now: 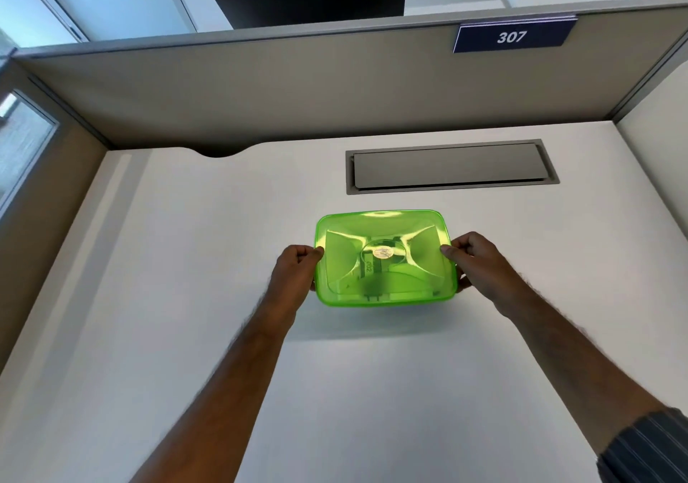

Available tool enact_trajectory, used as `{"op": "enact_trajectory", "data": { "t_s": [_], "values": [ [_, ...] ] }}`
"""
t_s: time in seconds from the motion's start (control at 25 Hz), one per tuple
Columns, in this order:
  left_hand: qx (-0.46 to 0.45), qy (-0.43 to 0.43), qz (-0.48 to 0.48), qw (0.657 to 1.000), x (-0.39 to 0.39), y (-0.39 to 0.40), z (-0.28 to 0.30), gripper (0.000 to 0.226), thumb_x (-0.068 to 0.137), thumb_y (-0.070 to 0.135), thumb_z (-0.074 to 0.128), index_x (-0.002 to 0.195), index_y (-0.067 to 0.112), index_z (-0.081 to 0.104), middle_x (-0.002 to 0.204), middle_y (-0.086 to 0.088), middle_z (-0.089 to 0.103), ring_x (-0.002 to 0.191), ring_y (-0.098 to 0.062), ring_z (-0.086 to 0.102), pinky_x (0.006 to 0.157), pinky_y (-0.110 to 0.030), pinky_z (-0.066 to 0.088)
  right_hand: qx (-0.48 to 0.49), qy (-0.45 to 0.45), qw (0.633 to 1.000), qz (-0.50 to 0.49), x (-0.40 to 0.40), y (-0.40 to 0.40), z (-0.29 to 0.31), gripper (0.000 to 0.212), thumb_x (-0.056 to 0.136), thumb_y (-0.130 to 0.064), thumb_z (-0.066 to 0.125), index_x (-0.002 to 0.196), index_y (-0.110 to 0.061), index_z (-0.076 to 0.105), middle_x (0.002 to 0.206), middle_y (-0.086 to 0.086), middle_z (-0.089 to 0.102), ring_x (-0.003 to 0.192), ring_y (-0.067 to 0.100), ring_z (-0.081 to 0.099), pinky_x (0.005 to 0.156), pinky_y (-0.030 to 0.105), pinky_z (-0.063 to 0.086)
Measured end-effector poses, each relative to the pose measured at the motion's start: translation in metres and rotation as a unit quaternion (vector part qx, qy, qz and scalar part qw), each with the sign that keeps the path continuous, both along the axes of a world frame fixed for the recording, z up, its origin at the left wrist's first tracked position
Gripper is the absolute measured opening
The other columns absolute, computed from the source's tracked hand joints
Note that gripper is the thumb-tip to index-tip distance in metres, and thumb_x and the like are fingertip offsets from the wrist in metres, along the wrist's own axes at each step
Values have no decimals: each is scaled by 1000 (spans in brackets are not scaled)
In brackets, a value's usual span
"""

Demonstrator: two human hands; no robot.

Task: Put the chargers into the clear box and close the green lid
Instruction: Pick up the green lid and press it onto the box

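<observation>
The green lid (385,259) sits on top of the clear box, near the middle of the white desk (186,296). The lid is translucent, so the box under it is almost fully covered and I can see it only as a faint edge along the near side. Through the lid some dark shapes are visible inside, one with 2 metal prongs near the front edge; these look like the chargers (370,278), but their outline is blurred by the green plastic. A small round shiny sticker (384,253) is in the centre of the lid.

The left hand (296,272) grips the left edge of the lid and box, with the thumb on top of the rim and the fingers curled closed under or beside it. The right hand (474,264) does the same on the right edge, thumb on top of the rim, fingers bent around the side. Both hands are closed on the container, one on each side. Whether the lid is fully pressed shut all around, I cannot tell.

Behind the container, a grey cable hatch (450,166) is set in the desk. A beige partition wall (260,91) stands at the far edge, and a blue sign (512,37) with the number 307 is fixed on it.
</observation>
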State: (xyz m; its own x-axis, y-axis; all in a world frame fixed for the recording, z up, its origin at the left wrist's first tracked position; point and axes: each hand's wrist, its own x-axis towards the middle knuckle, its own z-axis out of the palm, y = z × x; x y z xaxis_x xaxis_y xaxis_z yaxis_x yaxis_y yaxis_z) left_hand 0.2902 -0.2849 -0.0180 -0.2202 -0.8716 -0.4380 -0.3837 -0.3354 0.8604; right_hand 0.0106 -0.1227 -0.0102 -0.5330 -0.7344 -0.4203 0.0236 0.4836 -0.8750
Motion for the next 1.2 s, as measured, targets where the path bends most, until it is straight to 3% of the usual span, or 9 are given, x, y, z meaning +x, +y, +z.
{"op": "enact_trajectory", "data": {
  "t_s": [0.28, 0.52, 0.68, 0.8, 0.92, 1.04, 1.16, 1.2],
  "values": [
    [0, -5, -12, 1000, -41, -61, -1, 26, 97, 25, 65, 106, 2, 66, 91, -8, 65, 82, -26, 63, 72, -40, 56, -3, 15, 1000, -10, -23, -52, 0, 29, 95, -24, 67, 110, -2, 56, 92, 8, 59, 77, 19, 60, 64, 41, 56],
    [-5, 1, -29, 1000, -62, -87, -1, 13, 98, 21, 63, 88, 15, 67, 90, -9, 66, 84, -27, 64, 87, -54, 60, -9, 32, 999, -31, -36, -80, 0, 31, 96, -23, 65, 117, -2, 58, 99, 12, 59, 86, 24, 60, 79, 51, 57],
    [-14, 4, -26, 1000, -68, -92, -4, 19, 97, 18, 63, 108, 6, 72, 97, -11, 70, 89, -26, 66, 92, -58, 60, -18, 30, 999, -36, -41, -87, 0, 28, 97, -22, 64, 120, -7, 62, 100, 10, 60, 86, 22, 62, 80, 51, 58],
    [-16, 4, -26, 1000, -68, -91, -4, 26, 97, 19, 63, 118, 5, 71, 108, -15, 73, 97, -28, 69, 94, -59, 59, -21, 29, 999, -35, -42, -86, 0, 27, 96, -23, 64, 120, -11, 64, 97, 7, 61, 87, 21, 61, 73, 43, 56],
    [-15, 2, -31, 999, -64, -90, -1, 34, 98, 23, 63, 128, 8, 67, 120, -13, 71, 113, -33, 69, 97, -53, 59, -20, 41, 998, -38, -40, -84, 0, 31, 96, -27, 64, 125, -15, 60, 96, 0, 61, 86, 17, 61, 66, 34, 53],
    [-52, -23, -32, 998, -57, -73, 0, 42, 100, 28, 62, 139, 12, 59, 122, -1, 64, 115, -25, 64, 99, -43, 56, -4, 66, 996, -51, -29, -74, 0, 42, 96, -37, 64, 131, -17, 53, 101, -3, 58, 82, 11, 59, 64, 33, 53],
    [-113, -35, -44, 992, -46, -45, -2, 40, 105, 31, 54, 140, 13, 56, 129, 1, 57, 115, -17, 57, 91, -8, 44, 3, 52, 997, -60, -16, -55, -1, 48, 95, -43, 63, 130, -12, 50, 112, 7, 59, 86, 19, 59, 64, 34, 51],
    [-134, -50, -60, 988, -39, -33, -1, 40, 106, 32, 51, 140, 13, 56, 127, 1, 56, 118, -16, 55, 92, -7, 41, 10, 43, 997, -59, -10, -47, -3, 48, 95, -43, 63, 129, -11, 50, 114, 10, 59, 87, 21, 59, 63, 33, 50]
  ]
}}
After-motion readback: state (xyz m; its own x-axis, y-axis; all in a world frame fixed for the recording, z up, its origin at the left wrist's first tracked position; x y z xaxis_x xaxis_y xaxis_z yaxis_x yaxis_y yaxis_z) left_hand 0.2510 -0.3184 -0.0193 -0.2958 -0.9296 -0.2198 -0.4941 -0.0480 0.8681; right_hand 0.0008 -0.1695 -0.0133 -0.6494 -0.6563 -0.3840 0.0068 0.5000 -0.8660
